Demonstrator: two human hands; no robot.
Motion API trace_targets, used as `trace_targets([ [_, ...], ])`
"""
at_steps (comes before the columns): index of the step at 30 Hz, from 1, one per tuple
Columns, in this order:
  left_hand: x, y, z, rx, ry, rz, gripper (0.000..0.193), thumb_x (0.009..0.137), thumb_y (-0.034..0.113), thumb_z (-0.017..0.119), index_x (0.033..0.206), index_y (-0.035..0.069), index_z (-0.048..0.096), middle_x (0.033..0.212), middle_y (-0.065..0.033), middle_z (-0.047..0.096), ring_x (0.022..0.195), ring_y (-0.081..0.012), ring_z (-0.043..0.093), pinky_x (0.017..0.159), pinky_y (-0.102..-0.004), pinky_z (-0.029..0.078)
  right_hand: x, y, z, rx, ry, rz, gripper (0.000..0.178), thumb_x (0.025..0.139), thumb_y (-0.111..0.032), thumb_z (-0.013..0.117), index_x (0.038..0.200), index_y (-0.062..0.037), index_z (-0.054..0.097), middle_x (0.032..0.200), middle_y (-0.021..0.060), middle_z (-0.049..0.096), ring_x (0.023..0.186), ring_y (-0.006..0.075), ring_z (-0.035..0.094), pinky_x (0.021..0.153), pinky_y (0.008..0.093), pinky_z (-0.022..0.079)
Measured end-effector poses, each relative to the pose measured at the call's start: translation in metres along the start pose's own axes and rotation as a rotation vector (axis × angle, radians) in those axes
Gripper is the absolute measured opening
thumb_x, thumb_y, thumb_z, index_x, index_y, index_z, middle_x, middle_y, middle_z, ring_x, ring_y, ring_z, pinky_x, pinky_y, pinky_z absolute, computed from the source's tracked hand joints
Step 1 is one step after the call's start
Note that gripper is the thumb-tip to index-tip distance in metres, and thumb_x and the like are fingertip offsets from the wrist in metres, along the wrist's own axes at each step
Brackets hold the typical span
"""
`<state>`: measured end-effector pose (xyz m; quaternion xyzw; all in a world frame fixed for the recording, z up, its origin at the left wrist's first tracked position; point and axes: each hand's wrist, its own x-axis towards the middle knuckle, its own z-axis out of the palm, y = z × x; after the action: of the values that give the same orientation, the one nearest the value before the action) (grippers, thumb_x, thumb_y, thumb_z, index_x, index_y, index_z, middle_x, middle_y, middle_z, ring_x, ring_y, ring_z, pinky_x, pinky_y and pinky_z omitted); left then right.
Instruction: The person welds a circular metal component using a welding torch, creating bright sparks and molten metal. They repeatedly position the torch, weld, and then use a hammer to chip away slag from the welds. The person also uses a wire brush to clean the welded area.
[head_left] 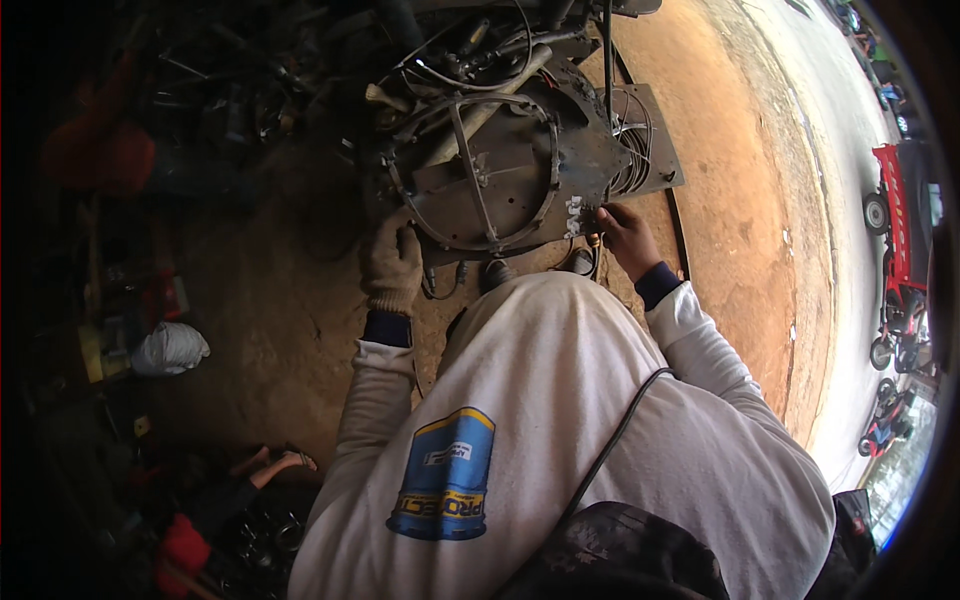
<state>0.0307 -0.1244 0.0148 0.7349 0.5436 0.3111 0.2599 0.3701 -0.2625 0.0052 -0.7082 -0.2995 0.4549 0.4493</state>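
Observation:
My left hand (391, 264), in a knitted work glove, is at the near left edge of a dark metal work table (590, 150). Its fingers look mostly extended, with the thumb beside them; shadow blurs the tips, and nothing shows in its grasp. Bare, my right hand (630, 242) has its thumb and fingers pinched at the table's near right edge; what is between them is too small to make out. Just left of those fingertips are small white marks or pieces (573, 215). A metal hoop with a crossbar (467, 160) lies on the table between my hands.
Coiled wire (632, 155) rests on a plate at the table's right. Behind the hoop are a pipe (490, 108) and jumbled tools and cables. A white sack (171, 349) stands on the dirt floor at left, with people nearby. A red vehicle (905, 215) is far right.

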Motion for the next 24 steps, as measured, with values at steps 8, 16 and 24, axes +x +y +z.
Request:
trace_targets([
  [8, 0.0043, 0.0047, 0.0027, -0.109, 0.119, 0.112, 0.019, 0.086, 0.007, 0.063, 0.102, 0.011, 0.072, 0.092, -0.0121, 0.073, 0.082, -0.0286, 0.071, 0.073, -0.0373, 0.055, -0.0013, 0.002, 0.0013, 0.113, -0.003, 0.084, 0.035, 0.1, -0.028, 0.059, 0.117, 0.0019, 0.064, 0.079, -0.0002, 0.06, 0.065, 0.0082, 0.051, 0.059, 0.026, 0.043],
  [16, 0.0006, 0.0014, -0.0044, -0.033, -0.03, 0.037, 0.022, 0.094, 0.004, 0.056, 0.114, 0.003, 0.066, 0.109, -0.0113, 0.071, 0.101, -0.021, 0.066, 0.089, -0.0322, 0.051, -0.0037, 0.0, 0.0034, -0.016, 0.034, 0.024, 0.036, 0.1, -0.03, 0.06, 0.118, 0.0014, 0.065, 0.083, 0.0, 0.063, 0.07, 0.0083, 0.053, 0.063, 0.0262, 0.045],
  [24, 0.0082, 0.0041, -0.0001, -0.028, 0.084, 0.146, 0.018, 0.089, 0.007, 0.062, 0.104, 0.006, 0.07, 0.098, -0.0133, 0.072, 0.087, -0.0282, 0.07, 0.078, -0.0365, 0.055, 0.0011, 0.009, -0.0021, -0.064, 0.01, 0.032, 0.041, 0.099, -0.034, 0.061, 0.118, 0.0018, 0.064, 0.083, 0.0035, 0.064, 0.072, 0.0101, 0.053, 0.068, 0.0275, 0.046],
])
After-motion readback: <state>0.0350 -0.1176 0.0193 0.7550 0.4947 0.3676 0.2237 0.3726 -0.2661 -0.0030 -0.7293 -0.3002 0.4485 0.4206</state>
